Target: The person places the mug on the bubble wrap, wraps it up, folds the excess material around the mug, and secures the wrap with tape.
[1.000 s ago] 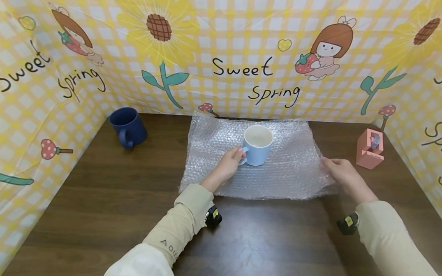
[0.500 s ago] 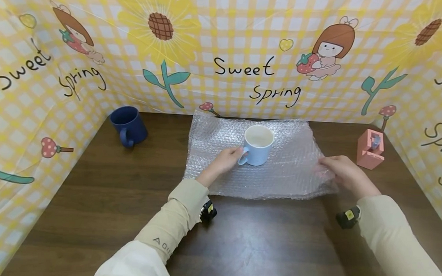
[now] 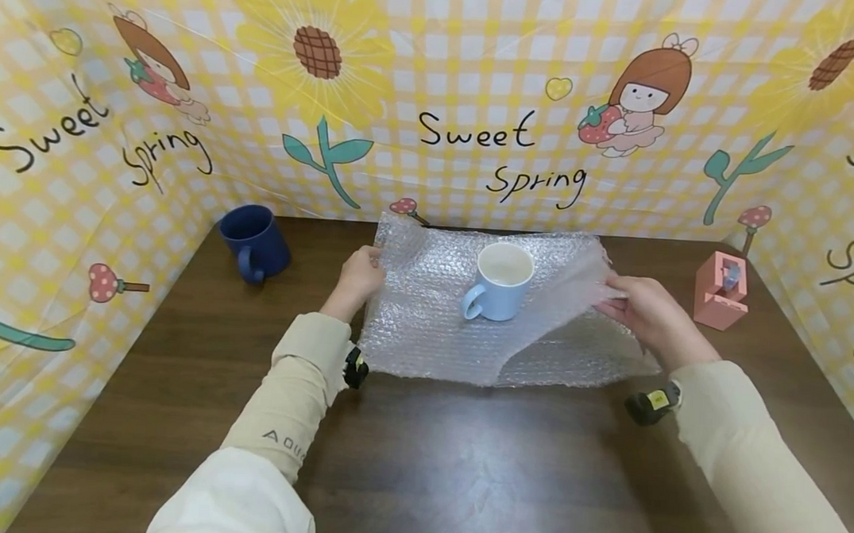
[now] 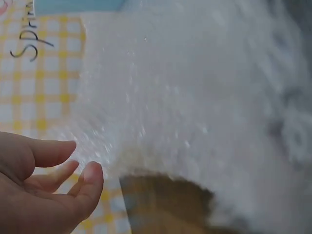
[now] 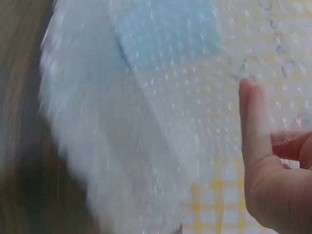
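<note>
Left hand: yours is at the wrap's left edge, thumb and fingers apart; you cannot tell from here whether they touch it.
Right hand: yours pinches a raised layer of the wrap between thumb and fingers.
Bubble wrap: the sheet lies on the table between your hands, its right side lifted.
Light blue mug: it stands upright on the wrap, handle to your left.
Dark blue mug: it stands beyond your left hand.
</note>
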Demonstrator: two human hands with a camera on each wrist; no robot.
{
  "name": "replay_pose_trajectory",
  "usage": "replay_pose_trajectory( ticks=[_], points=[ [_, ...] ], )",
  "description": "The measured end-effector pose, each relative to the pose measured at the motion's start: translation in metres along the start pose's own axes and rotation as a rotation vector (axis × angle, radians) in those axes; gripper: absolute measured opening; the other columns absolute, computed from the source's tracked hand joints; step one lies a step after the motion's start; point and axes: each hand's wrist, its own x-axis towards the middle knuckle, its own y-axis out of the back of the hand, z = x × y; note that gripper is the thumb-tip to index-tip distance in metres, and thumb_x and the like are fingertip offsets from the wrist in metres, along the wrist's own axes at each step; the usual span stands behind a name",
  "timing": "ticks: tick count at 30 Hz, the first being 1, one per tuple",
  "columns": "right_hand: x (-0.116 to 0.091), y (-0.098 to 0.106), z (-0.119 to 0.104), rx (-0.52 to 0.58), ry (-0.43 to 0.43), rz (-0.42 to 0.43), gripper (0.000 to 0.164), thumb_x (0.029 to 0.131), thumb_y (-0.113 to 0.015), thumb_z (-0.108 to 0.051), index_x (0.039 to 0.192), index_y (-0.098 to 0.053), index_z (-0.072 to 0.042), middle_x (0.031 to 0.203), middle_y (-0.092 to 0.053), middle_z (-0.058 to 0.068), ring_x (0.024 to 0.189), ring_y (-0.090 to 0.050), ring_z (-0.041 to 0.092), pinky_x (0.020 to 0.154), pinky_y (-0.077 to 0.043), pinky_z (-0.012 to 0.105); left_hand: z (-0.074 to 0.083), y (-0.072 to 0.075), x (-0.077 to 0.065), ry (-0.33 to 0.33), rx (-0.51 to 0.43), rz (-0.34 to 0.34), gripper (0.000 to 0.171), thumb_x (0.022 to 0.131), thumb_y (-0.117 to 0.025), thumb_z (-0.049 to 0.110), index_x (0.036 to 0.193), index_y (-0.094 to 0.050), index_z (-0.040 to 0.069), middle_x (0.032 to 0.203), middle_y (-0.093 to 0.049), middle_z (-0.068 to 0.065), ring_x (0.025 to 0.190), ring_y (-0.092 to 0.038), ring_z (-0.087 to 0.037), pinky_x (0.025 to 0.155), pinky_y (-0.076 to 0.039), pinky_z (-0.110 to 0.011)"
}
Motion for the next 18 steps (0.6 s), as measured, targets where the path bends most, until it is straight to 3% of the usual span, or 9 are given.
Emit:
replay_pose_trajectory(
  ticks=[3,6,9,13,16,18],
  points=[
    [0.004,-0.018,-0.002,0.1,0.043,0.019,0.016,0.101,-0.035,-0.006,0.095,-0.051,-0.004,0.079,-0.065,-0.001,0.075,-0.068,0.007,0.074,-0.055,0.018,-0.008,0.001,0.005,0.026,-0.018,0.016,0.044,0.095,-0.041,0.005,0.139,-0.043,-0.002,0.13,-0.055,-0.023,0.12,-0.052,-0.033,0.099,-0.045,-0.042],
    [0.009,-0.04,-0.003,0.11,0.085,0.048,0.015,0.101,-0.032,-0.004,0.102,-0.047,-0.003,0.078,-0.07,-0.001,0.077,-0.07,0.007,0.079,-0.055,0.017,-0.014,0.004,0.007,0.054,-0.048,0.022,0.043,0.097,-0.045,0.01,0.138,-0.044,-0.003,0.13,-0.056,-0.023,0.12,-0.053,-0.034,0.098,-0.047,-0.042],
    [0.014,-0.059,-0.002,0.12,0.106,0.086,0.025,0.101,-0.03,-0.004,0.121,-0.044,0.002,0.078,-0.071,-0.002,0.08,-0.07,0.005,0.085,-0.053,0.017,-0.017,0.004,0.008,0.061,-0.06,0.004,0.045,0.097,-0.045,0.011,0.139,-0.042,-0.004,0.13,-0.055,-0.024,0.118,-0.054,-0.035,0.097,-0.047,-0.043],
    [0.021,-0.076,0.0,0.115,0.135,0.145,0.044,0.103,-0.026,-0.008,0.144,-0.021,0.008,0.08,-0.069,-0.004,0.081,-0.068,0.002,0.092,-0.049,0.018,-0.019,0.001,0.01,0.06,-0.088,-0.022,0.047,0.096,-0.044,0.008,0.141,-0.039,-0.006,0.131,-0.054,-0.025,0.12,-0.053,-0.035,0.099,-0.047,-0.042],
    [0.026,-0.082,0.003,0.086,0.145,0.188,0.048,0.105,-0.025,-0.014,0.147,-0.015,0.008,0.106,-0.069,0.01,0.088,-0.066,0.003,0.095,-0.046,0.017,-0.019,-0.002,0.012,0.064,-0.107,-0.035,0.048,0.096,-0.045,0.005,0.142,-0.037,-0.006,0.134,-0.052,-0.025,0.123,-0.051,-0.035,0.101,-0.045,-0.042],
    [0.029,-0.085,0.004,0.035,0.146,0.208,0.046,0.105,-0.026,-0.018,0.144,-0.021,0.007,0.127,-0.059,0.02,0.1,-0.065,0.007,0.095,-0.046,0.015,-0.019,-0.004,0.013,0.065,-0.109,-0.032,0.049,0.095,-0.047,0.004,0.142,-0.037,-0.005,0.135,-0.05,-0.025,0.123,-0.049,-0.034,0.102,-0.044,-0.043]
  ],
)
